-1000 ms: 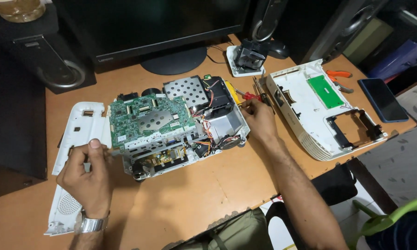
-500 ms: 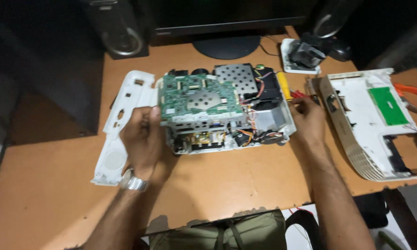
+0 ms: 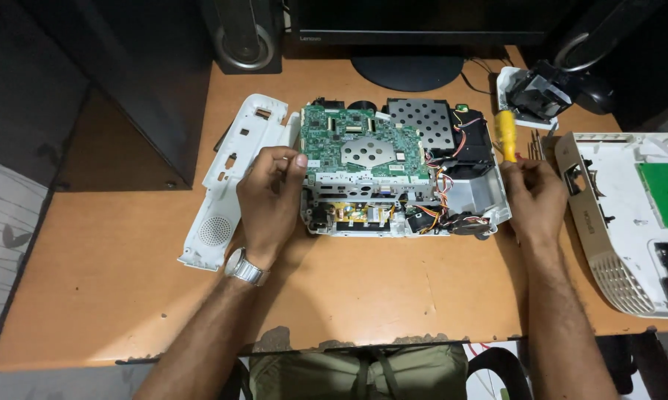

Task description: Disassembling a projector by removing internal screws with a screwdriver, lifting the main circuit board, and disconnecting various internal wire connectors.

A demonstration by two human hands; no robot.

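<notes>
An opened white projector [image 3: 393,178] lies on the wooden desk [image 3: 126,296], its green circuit board [image 3: 363,144] and perforated metal plate [image 3: 420,122] on top, coloured wires at the right. My left hand [image 3: 268,198] grips the device's left edge, thumb on the corner of the circuit board. My right hand [image 3: 532,194] rests at the device's right side, fingers curled around a yellow-handled screwdriver [image 3: 506,135] that points away from me.
A white side panel [image 3: 230,178] lies left of the device. The white top cover [image 3: 630,215] with a green patch sits at the right edge. A monitor stand [image 3: 408,70], a speaker [image 3: 243,37] and a small lens block [image 3: 534,92] stand behind.
The view has swung so the device sits centred. My left hand moved from the side panel onto the device's left edge. My right hand stayed at the right side with the screwdriver.
</notes>
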